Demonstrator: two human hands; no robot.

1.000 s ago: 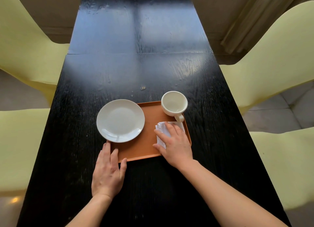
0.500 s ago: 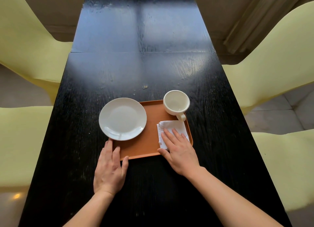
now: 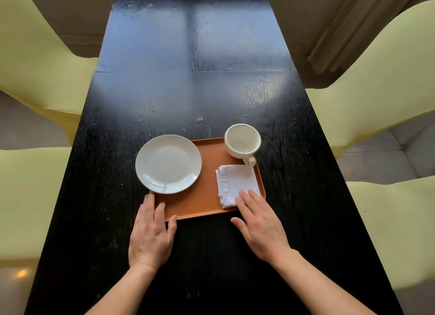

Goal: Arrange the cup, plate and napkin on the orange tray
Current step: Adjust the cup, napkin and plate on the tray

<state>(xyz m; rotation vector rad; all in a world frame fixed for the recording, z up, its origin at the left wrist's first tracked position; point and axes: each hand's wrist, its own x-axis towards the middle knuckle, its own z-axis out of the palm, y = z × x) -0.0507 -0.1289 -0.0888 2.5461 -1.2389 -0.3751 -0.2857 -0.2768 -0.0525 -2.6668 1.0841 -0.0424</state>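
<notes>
napkin (image 3: 237,184): being touched at its near edge by the right hand (image 3: 261,227), just ahead, fingers flat
left hand (image 3: 150,234): being rested open against the orange tray (image 3: 202,204) corner, nothing gripped

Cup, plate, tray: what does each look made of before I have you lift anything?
Cup: likely glazed ceramic, cream, thick wall and handle with a soft sheen.
Plate: likely glazed white ceramic, with glossy highlights near its rim.
Tray: probably plastic, though that's uncertain; orange, matte, with a rounded moulded lip.
</notes>
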